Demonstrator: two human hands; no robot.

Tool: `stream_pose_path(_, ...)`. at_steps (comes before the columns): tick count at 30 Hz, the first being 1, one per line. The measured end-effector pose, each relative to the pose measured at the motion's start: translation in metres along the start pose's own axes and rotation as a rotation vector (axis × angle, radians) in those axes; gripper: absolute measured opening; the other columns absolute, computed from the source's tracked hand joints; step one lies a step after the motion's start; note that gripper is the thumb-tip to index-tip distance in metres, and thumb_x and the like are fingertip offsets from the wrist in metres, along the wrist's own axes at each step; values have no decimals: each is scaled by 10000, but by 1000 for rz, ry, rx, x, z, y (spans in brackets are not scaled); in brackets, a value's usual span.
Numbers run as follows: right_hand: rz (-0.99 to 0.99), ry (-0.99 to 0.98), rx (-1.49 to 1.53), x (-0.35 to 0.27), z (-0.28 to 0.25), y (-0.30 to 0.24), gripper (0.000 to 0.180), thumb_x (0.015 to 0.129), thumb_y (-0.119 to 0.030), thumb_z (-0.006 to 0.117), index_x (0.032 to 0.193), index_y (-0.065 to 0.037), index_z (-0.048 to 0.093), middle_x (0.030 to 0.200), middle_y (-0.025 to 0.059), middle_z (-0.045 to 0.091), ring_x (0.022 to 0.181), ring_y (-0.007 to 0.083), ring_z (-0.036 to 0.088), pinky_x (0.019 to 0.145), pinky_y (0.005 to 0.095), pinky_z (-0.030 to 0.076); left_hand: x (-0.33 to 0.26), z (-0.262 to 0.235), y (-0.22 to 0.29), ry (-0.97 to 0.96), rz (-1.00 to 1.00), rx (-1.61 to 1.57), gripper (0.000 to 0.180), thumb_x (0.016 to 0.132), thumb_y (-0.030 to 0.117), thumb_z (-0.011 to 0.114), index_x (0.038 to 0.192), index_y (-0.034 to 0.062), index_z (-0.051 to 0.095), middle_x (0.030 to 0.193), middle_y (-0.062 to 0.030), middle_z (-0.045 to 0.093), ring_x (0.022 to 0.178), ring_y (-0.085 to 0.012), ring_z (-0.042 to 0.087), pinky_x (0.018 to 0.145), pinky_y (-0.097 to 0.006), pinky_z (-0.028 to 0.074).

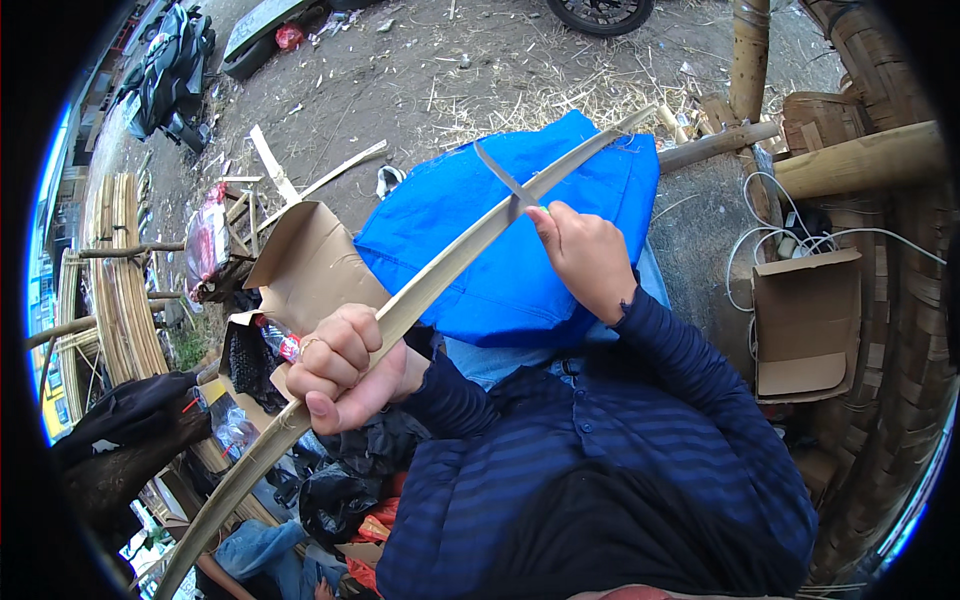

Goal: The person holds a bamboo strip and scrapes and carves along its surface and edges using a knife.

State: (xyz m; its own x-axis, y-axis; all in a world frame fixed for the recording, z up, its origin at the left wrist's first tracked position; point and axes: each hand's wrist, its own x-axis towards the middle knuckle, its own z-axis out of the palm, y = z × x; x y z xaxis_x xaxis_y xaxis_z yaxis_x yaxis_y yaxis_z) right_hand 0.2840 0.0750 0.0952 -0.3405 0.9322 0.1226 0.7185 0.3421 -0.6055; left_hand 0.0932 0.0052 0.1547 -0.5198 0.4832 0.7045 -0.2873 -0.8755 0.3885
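Note:
My left hand grips a long, flat bamboo strip that runs diagonally from lower left to upper right across my lap. My right hand holds a knife by its handle, with the blade laid crosswise on the strip's upper part. Beneath both hands a blue cloth covers my knees. I wear a dark blue striped long-sleeved top.
A brown cardboard sheet lies left of the blue cloth. Bundled bamboo strips stand at the left. At the right are an open cardboard box, white cables and thick bamboo poles. Shavings litter the dirt ground.

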Motion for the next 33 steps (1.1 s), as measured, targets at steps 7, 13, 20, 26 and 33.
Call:
stream_pose_path(7,233,49,-171,17,15,92,451,908,-366,347,630,-39,481,550,174,516,529,357,523,461,434,402,1,9,14,-85,39,-89,331,742,202,485,517,140,250,398,52,256,322,-26,172,312,-165,166)
stream_pose_path(13,-148,-76,133,-11,0,-18,354,890,-327,427,668,-52,422,484,155,433,459,340,476,420,423,350,-1,-2,1,68,-28,35,311,767,189,443,536,146,240,410,47,233,354,-49,149,368,-205,149)
stream_pose_path(20,-30,51,-151,1,43,6,376,881,-357,427,655,-58,460,482,111,513,446,284,544,390,368,422,-1,-2,-3,492,-92,268,350,789,206,435,531,165,202,415,45,206,383,-55,148,410,-208,146)
stream_pose_path(26,236,65,-172,20,37,51,463,902,-389,348,637,-36,488,516,168,519,491,355,528,436,438,405,6,-9,24,450,-7,252,360,784,185,434,522,168,189,426,52,170,394,-54,130,397,-203,137)
stream_pose_path(33,-24,-10,-55,5,29,-2,414,891,-361,399,643,-40,479,483,150,506,459,331,533,400,419,412,1,-19,13,324,-14,167,350,796,193,449,530,161,224,414,54,205,366,-46,137,376,-199,133)
